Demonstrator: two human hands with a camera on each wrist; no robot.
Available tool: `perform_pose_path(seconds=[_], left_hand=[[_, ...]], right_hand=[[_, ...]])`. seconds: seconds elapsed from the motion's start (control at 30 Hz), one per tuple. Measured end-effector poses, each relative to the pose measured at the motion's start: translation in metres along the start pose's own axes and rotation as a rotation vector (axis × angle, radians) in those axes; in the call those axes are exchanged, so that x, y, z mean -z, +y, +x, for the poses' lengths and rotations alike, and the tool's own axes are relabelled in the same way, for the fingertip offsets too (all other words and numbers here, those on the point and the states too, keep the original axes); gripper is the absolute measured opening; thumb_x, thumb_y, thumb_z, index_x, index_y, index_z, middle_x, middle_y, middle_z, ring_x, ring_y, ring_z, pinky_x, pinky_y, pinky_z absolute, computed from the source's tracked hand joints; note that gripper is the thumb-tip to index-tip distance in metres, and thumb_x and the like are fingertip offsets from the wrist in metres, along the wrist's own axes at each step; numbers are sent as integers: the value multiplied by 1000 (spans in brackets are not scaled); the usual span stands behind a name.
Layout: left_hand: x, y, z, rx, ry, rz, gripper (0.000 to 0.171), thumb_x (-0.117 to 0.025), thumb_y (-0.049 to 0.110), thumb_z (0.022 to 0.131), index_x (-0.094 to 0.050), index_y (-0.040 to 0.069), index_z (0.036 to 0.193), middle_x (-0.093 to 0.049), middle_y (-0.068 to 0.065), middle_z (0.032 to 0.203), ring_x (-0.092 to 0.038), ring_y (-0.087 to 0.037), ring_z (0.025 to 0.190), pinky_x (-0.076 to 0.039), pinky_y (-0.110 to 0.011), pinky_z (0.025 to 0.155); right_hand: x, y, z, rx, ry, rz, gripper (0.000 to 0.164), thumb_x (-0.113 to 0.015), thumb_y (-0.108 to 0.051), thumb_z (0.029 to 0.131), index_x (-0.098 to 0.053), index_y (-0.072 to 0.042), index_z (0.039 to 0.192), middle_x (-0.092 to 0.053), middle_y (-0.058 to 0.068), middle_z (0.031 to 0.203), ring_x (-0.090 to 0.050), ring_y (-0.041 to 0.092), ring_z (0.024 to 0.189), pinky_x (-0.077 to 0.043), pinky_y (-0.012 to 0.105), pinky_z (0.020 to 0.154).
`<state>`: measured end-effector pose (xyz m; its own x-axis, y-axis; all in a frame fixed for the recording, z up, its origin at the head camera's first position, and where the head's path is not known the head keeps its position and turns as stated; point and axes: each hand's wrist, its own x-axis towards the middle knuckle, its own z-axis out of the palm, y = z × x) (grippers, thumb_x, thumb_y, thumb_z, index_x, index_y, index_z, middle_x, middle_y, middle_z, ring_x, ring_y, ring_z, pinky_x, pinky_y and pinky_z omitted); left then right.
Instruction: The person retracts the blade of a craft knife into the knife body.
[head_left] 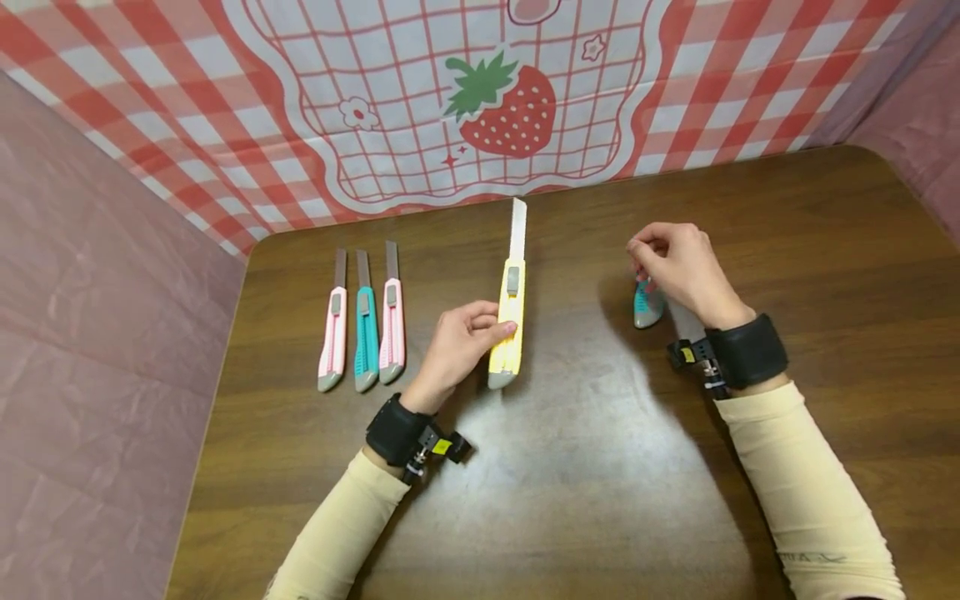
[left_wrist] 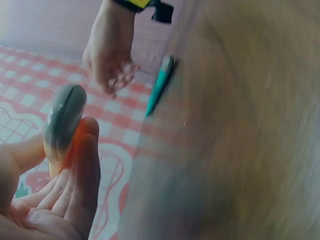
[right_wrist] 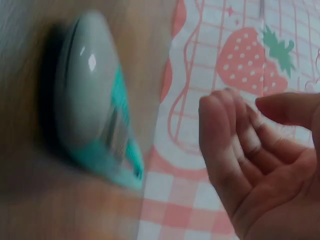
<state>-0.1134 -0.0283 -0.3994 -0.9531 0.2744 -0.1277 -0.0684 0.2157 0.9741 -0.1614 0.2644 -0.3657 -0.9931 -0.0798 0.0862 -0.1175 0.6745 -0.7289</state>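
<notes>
Yellow cutter (head_left: 511,300) in left fingers (head_left: 491,335); blade (head_left: 518,231) exposed.

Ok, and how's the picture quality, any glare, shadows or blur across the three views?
Head view: pale glare on the table between the forearms, dark shadow beside the right hand; left wrist view: table smeared by blur; right wrist view: teal cutter soft, with a small bright highlight on its gray end.
</notes>
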Motion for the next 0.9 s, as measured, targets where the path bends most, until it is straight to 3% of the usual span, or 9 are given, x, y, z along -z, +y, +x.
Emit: perform_pose_path(seconds=[0.23,0.43,0.63,0.77,0.9], left_hand=[[-15,-5,-2,-4,-49,-189,36,-64,7,85,-56,1,120,-64,-25,106,-65,-5,81,-55,-18,73],[-22,-14,-2,-37,-99,-273,38,-61,6,87,-52,4,124,-62,-24,109,-65,-8,86,-56,-20,77],[-27,-27,0,-33,-169,-428,37,-58,1,87,-51,0,124,-66,-9,102,-66,-9,85,-57,-21,77],[-29,-33,1,-54,-211,-472,39,-57,1,88,-50,-2,126,-67,-2,99,-66,-10,85,-57,-22,75],[-30,-36,2,-71,-237,-482,40,-59,2,87,-50,-2,127,-67,-9,103,-66,-11,87,-58,-25,75]], right_hand=[[-19,-20,-6,95,-131,22,23,-50,-27,95,-64,-9,96,-63,8,71,-59,18,57,-51,24,50],[-36,-37,-13,70,-273,180,27,-51,-30,94,-61,-7,104,-63,13,79,-63,22,66,-57,38,57],[-47,-50,-17,62,-368,314,31,-50,-29,95,-58,-5,113,-65,19,88,-65,27,71,-58,42,60],[-52,-53,-18,66,-387,350,30,-52,-28,94,-58,-5,113,-65,18,85,-66,27,70,-58,43,60],[-56,-49,-18,77,-354,378,29,-56,-28,92,-58,-4,109,-65,16,85,-65,22,66,-58,42,60]])
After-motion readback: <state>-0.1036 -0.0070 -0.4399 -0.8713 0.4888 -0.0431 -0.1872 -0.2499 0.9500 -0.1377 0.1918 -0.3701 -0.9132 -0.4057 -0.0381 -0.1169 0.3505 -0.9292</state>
